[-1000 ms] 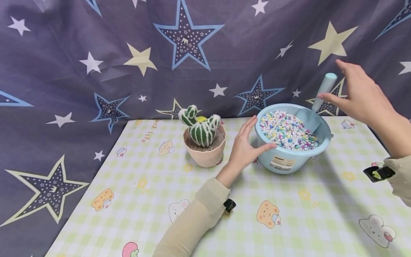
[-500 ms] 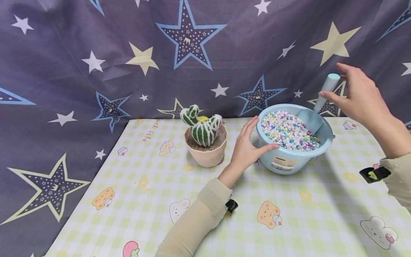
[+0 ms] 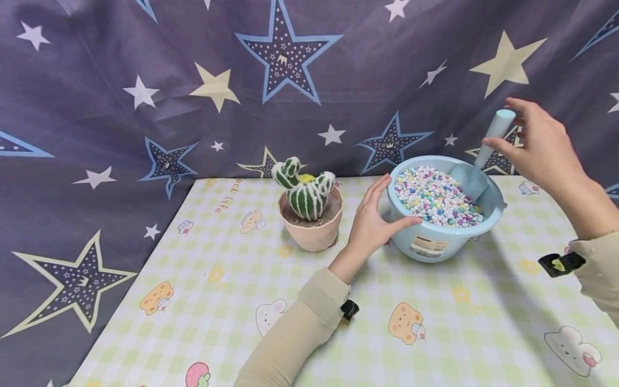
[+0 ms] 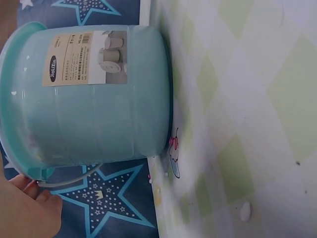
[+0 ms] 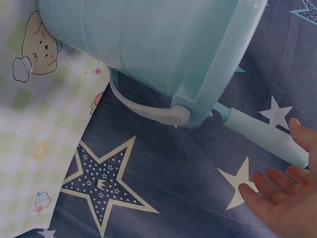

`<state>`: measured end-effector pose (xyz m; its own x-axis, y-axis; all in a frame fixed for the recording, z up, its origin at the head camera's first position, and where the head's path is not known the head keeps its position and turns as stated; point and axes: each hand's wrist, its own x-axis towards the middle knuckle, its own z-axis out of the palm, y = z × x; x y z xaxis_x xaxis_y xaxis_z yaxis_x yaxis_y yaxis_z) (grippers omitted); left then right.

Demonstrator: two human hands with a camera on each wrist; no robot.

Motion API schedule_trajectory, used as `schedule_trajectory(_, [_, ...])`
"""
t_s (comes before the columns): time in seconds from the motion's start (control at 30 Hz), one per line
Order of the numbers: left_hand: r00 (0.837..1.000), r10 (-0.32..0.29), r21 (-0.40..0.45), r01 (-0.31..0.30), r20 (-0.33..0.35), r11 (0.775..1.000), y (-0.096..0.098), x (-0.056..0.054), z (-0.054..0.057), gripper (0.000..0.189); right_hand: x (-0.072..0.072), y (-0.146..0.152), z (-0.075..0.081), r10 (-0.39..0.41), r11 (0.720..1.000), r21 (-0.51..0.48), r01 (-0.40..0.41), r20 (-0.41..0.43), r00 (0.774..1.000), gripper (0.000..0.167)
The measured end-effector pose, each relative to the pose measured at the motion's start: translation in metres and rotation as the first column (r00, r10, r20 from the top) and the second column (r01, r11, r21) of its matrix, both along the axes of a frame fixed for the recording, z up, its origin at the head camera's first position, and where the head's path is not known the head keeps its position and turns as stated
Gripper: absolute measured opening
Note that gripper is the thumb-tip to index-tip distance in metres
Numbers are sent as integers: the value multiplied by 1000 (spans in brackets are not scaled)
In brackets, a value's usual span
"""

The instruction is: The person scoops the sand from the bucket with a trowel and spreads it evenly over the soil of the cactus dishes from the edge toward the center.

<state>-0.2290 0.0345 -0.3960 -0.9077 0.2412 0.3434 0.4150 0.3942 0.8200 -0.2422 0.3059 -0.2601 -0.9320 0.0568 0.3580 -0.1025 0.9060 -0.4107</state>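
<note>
A light blue bucket (image 3: 453, 243) filled with multicoloured beads (image 3: 432, 196) stands on the table. A blue scoop (image 3: 494, 138) leans in it, blade in the beads and handle up to the right. My left hand (image 3: 366, 228) rests against the bucket's left side, fingers and thumb spread along the rim. The left wrist view shows its fingertips by the bail handle (image 4: 74, 182). Beside the scoop's handle my right hand (image 3: 546, 145) is spread, thumb near the handle's lower part and fingers behind its top. In the right wrist view those fingers stand apart from the handle.
Left of the bucket stands a potted cactus (image 3: 307, 201) in a pinkish pot (image 3: 311, 236), close to my left hand. A checked cloth with cartoon prints covers the table (image 3: 217, 333). A dark star-patterned curtain (image 3: 169, 43) hangs right behind the table's far edge.
My right hand has come slightly lower and closer round the scoop's handle. My left hand keeps its place on the bucket. The head view has shifted a little.
</note>
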Motion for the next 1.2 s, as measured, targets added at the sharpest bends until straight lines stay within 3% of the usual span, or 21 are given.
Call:
schedule_trajectory(0.3, [1000, -8, 9, 8, -14, 1000, 3, -2, 6, 98, -2, 3, -1, -46, 992, -116, 42, -33, 998, 69])
schedule_trajectory(0.47, [1000, -12, 2, 12, -24, 1000, 4, -3, 8, 98, -3, 6, 0, -65, 964, -261, 54, -35, 997, 62])
schedule_trajectory(0.57, [1000, -8, -7, 8, -23, 1000, 4, -3, 8, 98, -3, 5, -1, -7, 919, -394, -22, -72, 997, 55])
schedule_trajectory(0.73, [1000, 14, -42, -15, -19, 999, 2, -2, 7, 98, -2, 3, -4, 99, 808, -561, -179, -170, 980, 44])
schedule_trajectory(0.8, [1000, 19, -55, -20, -18, 998, 1, -1, 6, 98, 0, 3, -4, 103, 794, -573, -205, -205, 973, 42])
schedule_trajectory(0.87, [1000, 20, -66, -21, -18, 998, 0, -1, 6, 98, 2, 3, -2, 89, 805, -556, -210, -236, 968, 41])
schedule_trajectory(1.03, [999, 29, -81, -30, -12, 996, -3, 0, 5, 98, 11, 2, 12, 54, 785, -567, -248, -336, 940, 39])
schedule_trajectory(1.13, [999, 36, -93, -36, -7, 995, -4, 1, 6, 98, 18, 3, 18, 33, 715, -637, -289, -382, 924, 37])
schedule_trajectory(1.2, [999, 38, -113, -39, -11, 993, -4, 1, 5, 99, 24, 5, 17, 26, 628, -702, -335, -412, 911, 35])
